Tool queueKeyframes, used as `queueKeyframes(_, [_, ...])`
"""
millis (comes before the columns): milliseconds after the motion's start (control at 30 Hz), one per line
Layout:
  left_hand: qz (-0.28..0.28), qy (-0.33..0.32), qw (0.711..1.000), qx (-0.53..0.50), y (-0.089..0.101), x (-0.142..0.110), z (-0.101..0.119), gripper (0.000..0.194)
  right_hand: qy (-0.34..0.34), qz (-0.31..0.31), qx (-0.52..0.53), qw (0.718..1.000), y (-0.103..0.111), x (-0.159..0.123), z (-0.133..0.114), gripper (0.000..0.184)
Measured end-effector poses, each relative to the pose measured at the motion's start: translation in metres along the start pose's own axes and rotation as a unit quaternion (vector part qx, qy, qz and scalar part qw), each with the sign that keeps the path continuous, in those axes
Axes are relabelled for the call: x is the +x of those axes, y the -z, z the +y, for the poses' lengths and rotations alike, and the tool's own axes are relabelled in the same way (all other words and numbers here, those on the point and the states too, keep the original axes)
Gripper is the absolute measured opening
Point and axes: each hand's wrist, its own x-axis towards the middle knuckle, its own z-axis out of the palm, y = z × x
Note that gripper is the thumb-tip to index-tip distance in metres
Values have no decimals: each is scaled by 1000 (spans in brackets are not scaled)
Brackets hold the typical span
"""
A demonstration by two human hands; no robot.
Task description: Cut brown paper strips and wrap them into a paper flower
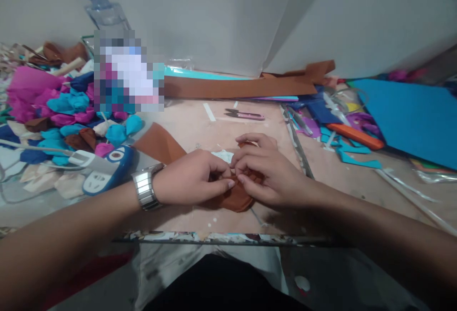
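Note:
Between my hands, low over the tabletop, is a brown piece of sheet material (233,201), folded or gathered along its upper part; it looks like crepe paper or thin foam. My left hand (194,178), with a metal watch on the wrist, pinches its left edge between thumb and fingers. From the other side my right hand (262,170) grips the gathered part with curled fingers, which hide much of it. A small white printed piece (224,155) lies just behind the fingers. Left of it rests a flat brown sheet (159,143).
Thread snips (244,114) lie beyond my hands. A long brown strip (228,87) crosses the back. Colourful crumpled bundles (64,106) and a blue-white power adapter (107,173) crowd the left. Rightward are an orange cutter (355,136), teal scraps (357,156) and a blue sheet (414,116).

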Motion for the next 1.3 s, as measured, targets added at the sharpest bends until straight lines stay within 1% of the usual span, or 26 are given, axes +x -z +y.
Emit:
queueKeyframes(200, [2,-13,1000,1,-1,1,0,30,1,-15,-1,1000,6,1,-5,4])
queueKeyframes(333, [-10,-11,1000,0,-2,2,-2,31,3,7,-16,1000,7,1,-5,6])
queueKeyframes(433, [-17,-5,1000,4,-2,3,-4,37,5,23,-25,999,7,1,-5,5])
queueKeyframes(500, [-23,3,1000,-2,-3,3,-5,39,9,21,-26,999,8,1,-5,3])
queueKeyframes(600, [-33,4,999,-21,-3,3,-6,39,14,11,-24,1000,7,0,-4,5])
queueKeyframes(867, [-51,0,997,-49,1,4,-5,30,44,34,-49,997,4,1,0,7])
queueKeyframes(967, [-56,-4,996,-65,1,4,-5,27,56,37,-58,996,3,1,0,11])
queueKeyframes(1167, [-77,12,990,-114,2,4,-5,16,94,49,-82,991,2,1,0,18])
queueKeyframes(1300, [-83,16,986,-147,3,4,-4,18,108,65,-95,987,3,2,-1,18])
